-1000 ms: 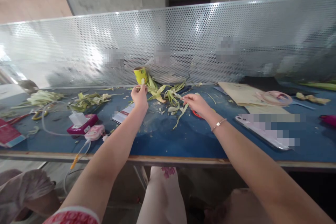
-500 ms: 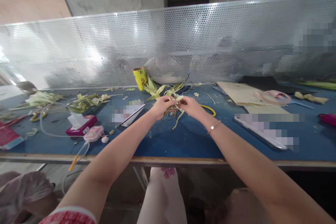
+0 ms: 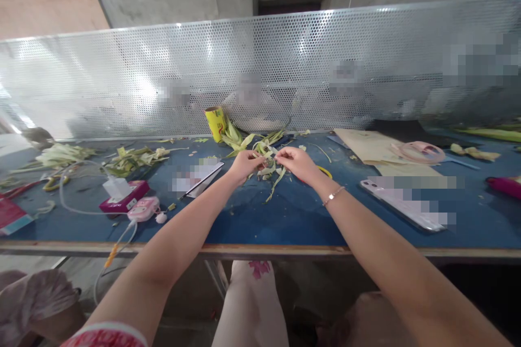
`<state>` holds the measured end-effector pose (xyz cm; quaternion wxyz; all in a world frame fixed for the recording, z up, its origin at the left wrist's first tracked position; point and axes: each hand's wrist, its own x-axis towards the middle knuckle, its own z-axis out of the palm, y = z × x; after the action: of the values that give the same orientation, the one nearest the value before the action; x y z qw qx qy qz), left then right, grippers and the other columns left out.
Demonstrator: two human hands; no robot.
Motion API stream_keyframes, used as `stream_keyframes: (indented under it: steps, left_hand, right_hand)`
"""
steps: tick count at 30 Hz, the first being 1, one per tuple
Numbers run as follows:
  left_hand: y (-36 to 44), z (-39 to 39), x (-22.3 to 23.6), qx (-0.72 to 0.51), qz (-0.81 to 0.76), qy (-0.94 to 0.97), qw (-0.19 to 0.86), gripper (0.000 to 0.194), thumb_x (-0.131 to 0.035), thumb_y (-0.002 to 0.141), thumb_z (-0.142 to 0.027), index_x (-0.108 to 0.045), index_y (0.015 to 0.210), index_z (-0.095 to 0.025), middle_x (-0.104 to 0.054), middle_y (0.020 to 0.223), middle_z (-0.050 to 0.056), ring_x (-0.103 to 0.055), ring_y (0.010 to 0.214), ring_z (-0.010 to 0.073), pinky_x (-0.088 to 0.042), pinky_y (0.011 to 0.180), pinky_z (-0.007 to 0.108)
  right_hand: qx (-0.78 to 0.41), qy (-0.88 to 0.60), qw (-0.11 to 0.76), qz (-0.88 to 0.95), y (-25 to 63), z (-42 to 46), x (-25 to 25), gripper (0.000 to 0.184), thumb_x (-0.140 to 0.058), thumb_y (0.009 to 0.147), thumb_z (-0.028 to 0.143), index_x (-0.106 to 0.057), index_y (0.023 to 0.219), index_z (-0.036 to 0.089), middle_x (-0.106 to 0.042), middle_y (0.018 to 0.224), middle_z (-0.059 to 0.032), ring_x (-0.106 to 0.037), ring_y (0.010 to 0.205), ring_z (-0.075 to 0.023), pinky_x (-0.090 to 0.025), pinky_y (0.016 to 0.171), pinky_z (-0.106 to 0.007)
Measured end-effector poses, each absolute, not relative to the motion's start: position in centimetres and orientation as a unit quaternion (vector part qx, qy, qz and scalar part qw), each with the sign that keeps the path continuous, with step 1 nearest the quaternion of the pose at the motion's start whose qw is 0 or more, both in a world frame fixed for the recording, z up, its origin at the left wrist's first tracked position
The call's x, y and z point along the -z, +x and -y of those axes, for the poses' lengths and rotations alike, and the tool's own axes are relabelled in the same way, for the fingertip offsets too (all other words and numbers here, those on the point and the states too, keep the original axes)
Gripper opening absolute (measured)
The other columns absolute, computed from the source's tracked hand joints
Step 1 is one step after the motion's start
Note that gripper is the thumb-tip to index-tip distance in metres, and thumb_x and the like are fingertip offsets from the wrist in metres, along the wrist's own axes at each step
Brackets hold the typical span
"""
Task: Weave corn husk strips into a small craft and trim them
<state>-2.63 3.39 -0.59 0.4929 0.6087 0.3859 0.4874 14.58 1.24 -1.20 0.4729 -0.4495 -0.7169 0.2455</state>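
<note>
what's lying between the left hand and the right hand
In the head view, pale green leaf strips lie between the left hand and the right hand.

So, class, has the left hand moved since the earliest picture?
Yes: the left hand has shifted right, from just below the yellow cylinder in view to below and right of it.

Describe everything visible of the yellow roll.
The yellow roll is a cylinder, printed on its side, with an open top, brown and cardboard-like inside. It stands tilted slightly left on the table, before the perforated screen. Leaves seem to touch its right side; neither left hand nor right hand does.
</note>
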Motion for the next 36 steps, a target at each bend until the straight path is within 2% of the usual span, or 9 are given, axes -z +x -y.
stream_keyframes:
  steps: [7, 13, 17, 21, 25, 29, 36]
  left_hand:
    - [-2.3, -2.6, 0.6, -0.440, -0.401, 0.676, 0.434, 0.016, -0.071, 0.065, -0.021, -0.059, 0.059, -0.013, -0.056, 0.046, 0.001, -0.051, 0.044, 0.0097, -0.042, 0.049, 0.024]
    - [-2.4, -2.5, 0.9, -0.374, -0.379, 0.744, 0.404, 0.014, -0.069, 0.066, -0.022, -0.060, 0.064, -0.012, -0.058, 0.049, 0.001, -0.051, 0.046, 0.0091, -0.042, 0.051, 0.023]
    - [-2.5, -2.7, 1.1, -0.339, -0.337, 0.775, 0.413, 0.016, -0.070, 0.065, -0.024, -0.062, 0.069, -0.011, -0.059, 0.052, 0.000, -0.053, 0.047, 0.0088, -0.042, 0.051, 0.023]
    - [-2.4, -2.4, 0.9, -0.353, -0.298, 0.755, 0.466, 0.023, -0.072, 0.064, -0.031, -0.062, 0.067, -0.011, -0.059, 0.052, 0.001, -0.054, 0.047, 0.0088, -0.042, 0.051, 0.023]
    - [-2.3, -2.1, 0.7, -0.390, -0.279, 0.708, 0.518, 0.027, -0.075, 0.063, -0.034, -0.061, 0.068, -0.011, -0.059, 0.055, 0.001, -0.055, 0.050, 0.0083, -0.042, 0.051, 0.022]
    - [-2.3, -2.2, 0.8, -0.417, -0.260, 0.666, 0.561, 0.030, -0.077, 0.061, -0.035, -0.058, 0.068, -0.012, -0.060, 0.058, 0.001, -0.056, 0.052, 0.0088, -0.043, 0.053, 0.024]
    - [-2.1, -2.7, 0.9, -0.460, -0.276, 0.610, 0.583, 0.031, -0.079, 0.057, -0.033, -0.057, 0.064, -0.012, -0.060, 0.064, -0.001, -0.055, 0.059, 0.0061, -0.045, 0.061, 0.022]
  right_hand:
    - [-0.202, -0.391, 0.459, 0.772, 14.1, -0.6, 0.9, 0.018, -0.054, 0.078, 0.029, -0.068, 0.084, 0.019, -0.067, 0.080, -0.0040, -0.058, 0.071, -0.0155, -0.044, 0.069, -0.030]
    - [-0.131, -0.421, 0.456, 0.773, 14.2, -0.9, 1.1, 0.019, -0.058, 0.078, 0.031, -0.073, 0.087, 0.022, -0.069, 0.086, -0.0054, -0.057, 0.076, -0.0176, -0.043, 0.068, -0.031]
    - [-0.218, -0.393, 0.464, 0.764, 14.2, -0.8, 0.8, 0.020, -0.056, 0.079, 0.027, -0.072, 0.088, 0.020, -0.071, 0.087, -0.0053, -0.062, 0.081, -0.0177, -0.046, 0.076, -0.032]
    - [-0.300, -0.359, 0.502, 0.728, 14.5, -0.8, 0.6, 0.020, -0.056, 0.079, 0.028, -0.070, 0.089, 0.019, -0.072, 0.088, -0.0056, -0.064, 0.088, -0.0178, -0.046, 0.086, -0.034]
    - [-0.383, -0.346, 0.551, 0.655, 14.7, -1.1, 0.6, 0.021, -0.060, 0.074, 0.027, -0.069, 0.090, 0.018, -0.072, 0.087, -0.0065, -0.065, 0.088, -0.0182, -0.048, 0.083, -0.034]
    - [-0.457, -0.332, 0.554, 0.611, 14.7, -1.2, 0.6, 0.022, -0.060, 0.069, 0.023, -0.068, 0.088, 0.018, -0.071, 0.091, -0.0074, -0.065, 0.086, -0.0180, -0.050, 0.082, -0.035]
    - [-0.488, -0.312, 0.540, 0.611, 14.5, -1.3, 0.8, 0.033, -0.052, 0.065, 0.013, -0.064, 0.095, 0.018, -0.069, 0.101, -0.0073, -0.063, 0.090, -0.0165, -0.049, 0.084, -0.034]
